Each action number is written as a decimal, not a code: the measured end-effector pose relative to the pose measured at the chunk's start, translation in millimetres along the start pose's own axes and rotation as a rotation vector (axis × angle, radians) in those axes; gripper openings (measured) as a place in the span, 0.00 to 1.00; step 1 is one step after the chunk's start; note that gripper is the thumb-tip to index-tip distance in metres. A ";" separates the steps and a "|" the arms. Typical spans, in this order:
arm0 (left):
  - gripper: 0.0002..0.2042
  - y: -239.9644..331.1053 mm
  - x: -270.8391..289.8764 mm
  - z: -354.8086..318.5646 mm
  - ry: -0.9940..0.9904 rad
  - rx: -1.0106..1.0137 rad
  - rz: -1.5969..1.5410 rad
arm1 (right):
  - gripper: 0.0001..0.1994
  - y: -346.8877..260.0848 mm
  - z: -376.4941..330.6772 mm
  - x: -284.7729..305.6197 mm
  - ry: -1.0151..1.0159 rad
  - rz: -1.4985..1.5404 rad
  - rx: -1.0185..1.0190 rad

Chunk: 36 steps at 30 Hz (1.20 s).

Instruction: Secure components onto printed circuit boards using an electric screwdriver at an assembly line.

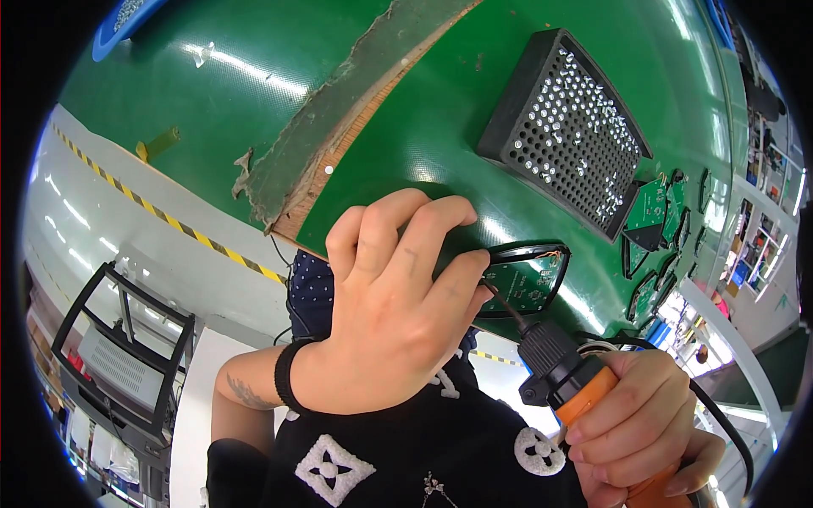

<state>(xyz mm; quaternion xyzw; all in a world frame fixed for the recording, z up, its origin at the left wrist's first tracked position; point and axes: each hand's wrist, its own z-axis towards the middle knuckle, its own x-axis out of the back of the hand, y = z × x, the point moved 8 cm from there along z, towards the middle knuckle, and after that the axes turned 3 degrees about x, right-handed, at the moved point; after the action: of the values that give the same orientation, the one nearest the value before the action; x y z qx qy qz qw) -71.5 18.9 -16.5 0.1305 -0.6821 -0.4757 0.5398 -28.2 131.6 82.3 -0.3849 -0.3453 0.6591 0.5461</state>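
Note:
A green circuit board in a black frame point(529, 281) lies at the table's near edge. My left hand point(398, 288) bends over its left part with curled fingers, gripping it there. The thumb and index finger come close together beside the bit, and whether a screw sits between them is hidden. In my right hand point(639, 423) is an orange and black electric screwdriver point(563, 364), fingers wrapped round its body. Its thin bit slants up and left to the board, ending next to my left fingertips.
Beyond the board stands a black screw tray point(517, 110) with many holes, partly filled with silver screws. Several more black-framed circuit boards point(652, 212) lie at the right. A torn strip point(339, 110) runs along a wooden edge on the green table. At upper left is a blue bin point(118, 25).

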 end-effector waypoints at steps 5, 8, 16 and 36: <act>0.17 -0.2 0.1 -0.3 0.001 0.003 0.001 | 0.24 -0.5 1.6 1.9 -0.006 0.000 0.002; 0.17 0.8 -0.7 -2.4 0.007 -0.005 0.004 | 0.24 2.3 2.2 -0.6 -0.054 0.004 -0.036; 0.14 -0.6 6.7 0.2 0.022 0.021 -0.051 | 0.19 -1.4 17.3 -13.1 -0.059 -0.069 0.128; 0.15 46.3 -13.0 10.3 -0.566 -0.097 -0.210 | 0.15 -170.7 -23.8 59.4 0.330 -0.082 0.639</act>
<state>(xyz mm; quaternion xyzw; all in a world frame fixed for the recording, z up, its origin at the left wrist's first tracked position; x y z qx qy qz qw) -59.8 56.9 12.5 0.0366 -0.7646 -0.5784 0.2820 64.0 219.2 212.9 -0.2818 -0.0442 0.6401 0.7133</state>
